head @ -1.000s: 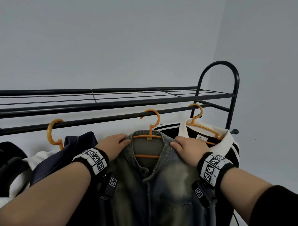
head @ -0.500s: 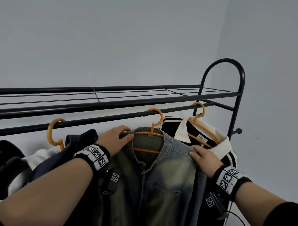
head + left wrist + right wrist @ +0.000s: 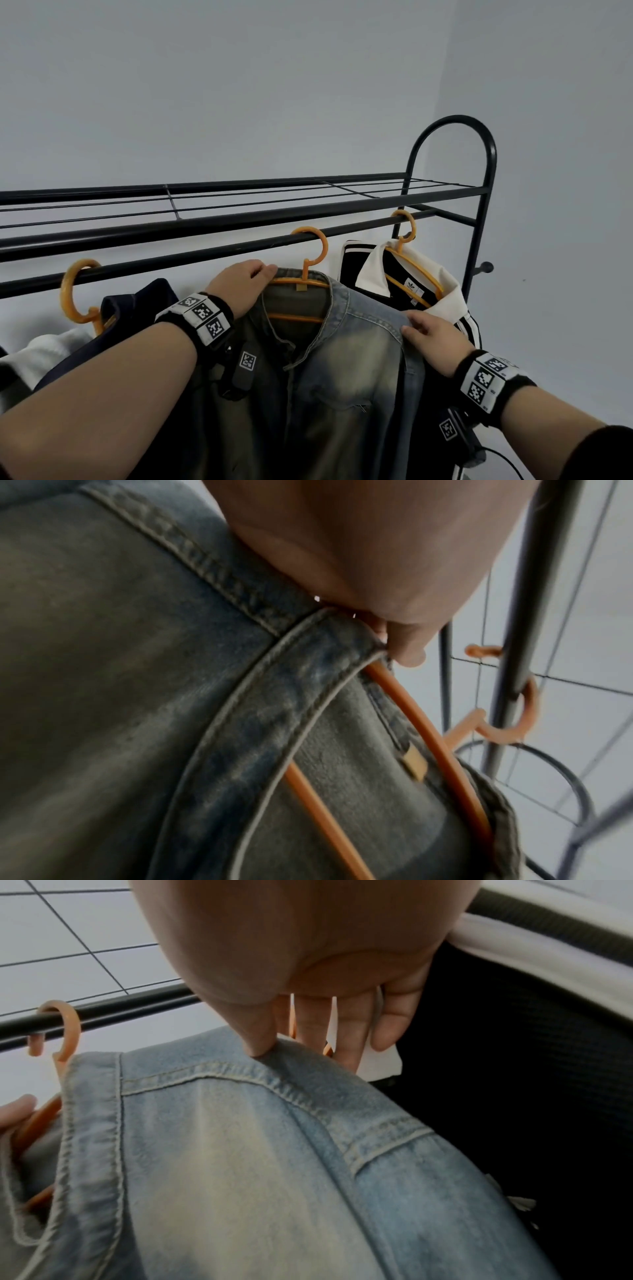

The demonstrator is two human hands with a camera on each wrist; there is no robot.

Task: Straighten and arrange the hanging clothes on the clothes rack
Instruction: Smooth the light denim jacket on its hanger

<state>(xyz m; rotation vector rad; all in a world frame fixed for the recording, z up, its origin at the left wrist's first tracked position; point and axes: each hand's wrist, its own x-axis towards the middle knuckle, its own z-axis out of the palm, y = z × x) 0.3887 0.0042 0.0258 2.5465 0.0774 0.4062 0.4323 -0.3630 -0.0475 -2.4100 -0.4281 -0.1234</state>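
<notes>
Jacket [image 3: 329, 370] is hung on an orange hanger [image 3: 301, 284] under the rail [image 3: 212, 253]. Its collar is pinched by the left hand [image 3: 239, 287]; its shoulder is pinched between thumb and fingers of the right hand [image 3: 435, 339]. The shoulder seams should be eased outward evenly over the hanger. That thumb pinch is shown only in the right wrist view.
</notes>
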